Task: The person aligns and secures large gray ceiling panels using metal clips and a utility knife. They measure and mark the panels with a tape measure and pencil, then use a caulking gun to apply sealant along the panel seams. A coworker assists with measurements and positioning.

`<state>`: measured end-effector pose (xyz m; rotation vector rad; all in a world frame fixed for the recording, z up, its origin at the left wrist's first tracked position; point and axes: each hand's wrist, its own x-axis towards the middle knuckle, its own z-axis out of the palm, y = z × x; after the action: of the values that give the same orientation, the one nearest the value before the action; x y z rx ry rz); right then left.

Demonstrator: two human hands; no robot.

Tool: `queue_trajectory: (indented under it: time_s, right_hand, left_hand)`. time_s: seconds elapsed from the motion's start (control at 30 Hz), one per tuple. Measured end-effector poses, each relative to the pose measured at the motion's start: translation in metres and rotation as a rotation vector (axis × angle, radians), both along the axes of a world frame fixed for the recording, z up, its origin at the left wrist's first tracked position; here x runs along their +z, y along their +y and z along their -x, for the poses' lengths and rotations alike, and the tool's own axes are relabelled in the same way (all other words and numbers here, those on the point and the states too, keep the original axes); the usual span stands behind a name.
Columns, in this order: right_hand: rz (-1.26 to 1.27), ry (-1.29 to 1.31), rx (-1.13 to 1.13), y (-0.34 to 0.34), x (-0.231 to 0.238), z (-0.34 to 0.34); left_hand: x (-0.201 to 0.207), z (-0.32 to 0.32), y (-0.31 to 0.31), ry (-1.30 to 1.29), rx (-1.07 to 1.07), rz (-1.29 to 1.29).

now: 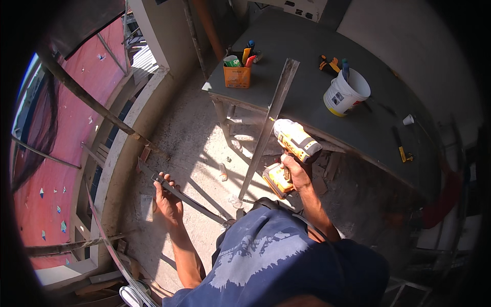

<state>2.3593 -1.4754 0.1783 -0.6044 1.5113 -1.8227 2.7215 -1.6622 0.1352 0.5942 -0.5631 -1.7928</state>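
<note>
Yellow and black plastic forms the chunky cordless power driver [299, 140] that the right hand [297, 173] grips from behind, wrapped closely around it above a blocky battery [277, 181]. Its front end lies right by a long, narrow, grey metal channel [276, 100] with a scuffed surface; I cannot tell whether they touch. That channel slants over the edge of the smooth, dark grey tabletop [317, 43]. Between thumb and fingers, the left hand [170, 205] clasps a thin, flat, dark strip [190, 201], seemingly bowed, above the rough, dusty concrete floor [176, 128]. A boxy orange container [237, 78] and a round white plastic bucket [335, 97] stand on the tabletop.
</note>
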Motion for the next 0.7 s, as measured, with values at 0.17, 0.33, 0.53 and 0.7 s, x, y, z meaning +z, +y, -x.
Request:
queue_trajectory:
  time_s: [0.17,0.33,0.53,0.7]
  right_hand:
    - [-0.020,-0.113,-0.067,-0.013,0.014,0.080]
    - [0.030,-0.074,-0.207,-0.046,0.013,0.180]
    - [-0.009,-0.077,-0.178,-0.123,-0.015,0.298]
    - [-0.157,-0.058,-0.109,-0.166,-0.023,0.362]
  left_hand:
    - [-0.052,-0.100,-0.004,-0.065,0.235,-0.027]
    - [-0.079,-0.140,0.037,-0.256,0.407,-0.090]
    - [-0.140,-0.059,0.114,-0.283,0.623,-0.260]
    - [-0.154,0.010,0.132,-0.312,0.735,-0.446]
